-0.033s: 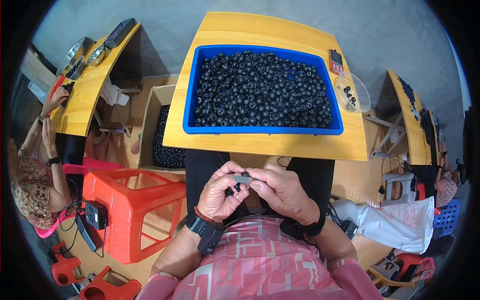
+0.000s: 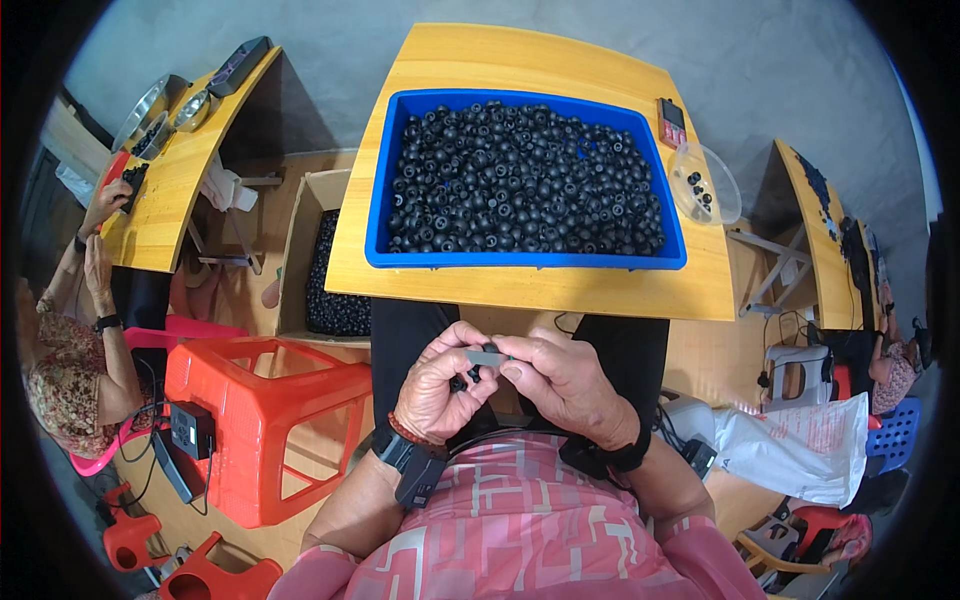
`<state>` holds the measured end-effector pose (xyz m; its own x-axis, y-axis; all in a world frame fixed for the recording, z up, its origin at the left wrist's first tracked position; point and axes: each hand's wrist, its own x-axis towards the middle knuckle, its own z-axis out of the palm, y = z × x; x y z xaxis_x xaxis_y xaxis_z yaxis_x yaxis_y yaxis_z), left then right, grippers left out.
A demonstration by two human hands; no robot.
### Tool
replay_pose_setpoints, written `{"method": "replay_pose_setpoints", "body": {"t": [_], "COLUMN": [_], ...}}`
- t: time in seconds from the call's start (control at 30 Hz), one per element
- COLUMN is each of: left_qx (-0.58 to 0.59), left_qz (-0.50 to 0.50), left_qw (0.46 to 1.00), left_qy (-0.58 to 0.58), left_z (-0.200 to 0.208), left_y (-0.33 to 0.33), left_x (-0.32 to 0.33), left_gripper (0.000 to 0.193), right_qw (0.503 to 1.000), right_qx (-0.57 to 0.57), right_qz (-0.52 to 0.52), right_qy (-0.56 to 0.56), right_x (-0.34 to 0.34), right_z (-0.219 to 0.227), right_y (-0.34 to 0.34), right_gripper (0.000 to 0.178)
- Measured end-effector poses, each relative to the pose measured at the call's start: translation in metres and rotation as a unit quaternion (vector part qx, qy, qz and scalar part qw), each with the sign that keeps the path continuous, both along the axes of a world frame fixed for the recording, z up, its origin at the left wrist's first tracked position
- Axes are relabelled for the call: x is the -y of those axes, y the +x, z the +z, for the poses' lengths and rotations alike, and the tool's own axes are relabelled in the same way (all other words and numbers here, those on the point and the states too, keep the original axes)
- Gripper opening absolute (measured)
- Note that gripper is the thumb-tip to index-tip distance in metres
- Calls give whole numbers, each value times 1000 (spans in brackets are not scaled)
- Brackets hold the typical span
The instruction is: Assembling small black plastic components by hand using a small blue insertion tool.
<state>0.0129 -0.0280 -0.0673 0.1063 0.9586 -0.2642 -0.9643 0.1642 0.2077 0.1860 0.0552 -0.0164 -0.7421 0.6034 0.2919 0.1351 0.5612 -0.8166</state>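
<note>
Strip [image 2: 484,358] between left grip [image 2: 436,385] and right grip [image 2: 572,388]

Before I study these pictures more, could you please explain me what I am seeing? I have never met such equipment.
There is no robot here, only a person's two bare hands. The view comes from the left of two wide fisheye cameras on the person's head, looking down, so straight edges bend. On the yellow table stands a blue tray full of small round black pieces. To its right are a small handset and a clear dish. The left hand holds a flat grey piece and a few dark parts. The right hand pinches at the grey piece's end; its exact grip is hidden.
</note>
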Motion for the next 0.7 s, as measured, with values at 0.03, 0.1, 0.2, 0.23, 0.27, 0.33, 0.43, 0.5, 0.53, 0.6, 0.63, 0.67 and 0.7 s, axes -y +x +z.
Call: {"method": "replay_pose_setpoints", "body": {"t": [0.03,0.1,0.2,0.23,0.27,0.33,0.43,0.5,0.53,0.6,0.63,0.67,0.7], "left_qx": [2,3,0,2,3,5,2,-2,-2,-2,-5,-7,-7], "left_qz": [0,1,1,0,-1,1,4,6,3,1,2,4,4], "left_qw": [1000,1000,1000,1000,1000,1000,1000,1000,1000,1000,1000,1000,1000], "left_qy": [6,12,7,8,8,6,0,-5,4,12,2,-7,-7], "left_z": [0,0,1,0,0,1,3,3,3,2,3,3,3], "left_y": [0,0,1,1,1,1,2,1,1,1,2,2,2], "left_x": [0,-1,0,0,0,0,0,0,0,0,0,0,0], "left_gripper": [16,16,15,16,16,16,16,17,17,17,17,17,17], "right_qw": [1000,1000,1000,1000,1000,1000,1000,1000,1000,1000,1000,1000,1000], "right_qx": [6,12,8,7,6,7,9,9,7,4,9,13,13], "right_qz": [-3,-5,-4,-5,-5,-4,-2,-2,-2,-2,0,3,2], "right_qy": [2,5,-7,-9,-11,-9,-7,-7,-7,-6,-5,-4,-4], "right_x": [0,0,0,0,0,0,1,0,0,0,0,-1,0], "right_z": [0,0,1,1,1,1,1,0,0,-1,-1,-1,0], "right_y": [0,0,0,0,1,1,1,1,1,2,2,2,2], "right_gripper": [27,27,27,27,27,28,28,28,28,28,28,28,28]}}
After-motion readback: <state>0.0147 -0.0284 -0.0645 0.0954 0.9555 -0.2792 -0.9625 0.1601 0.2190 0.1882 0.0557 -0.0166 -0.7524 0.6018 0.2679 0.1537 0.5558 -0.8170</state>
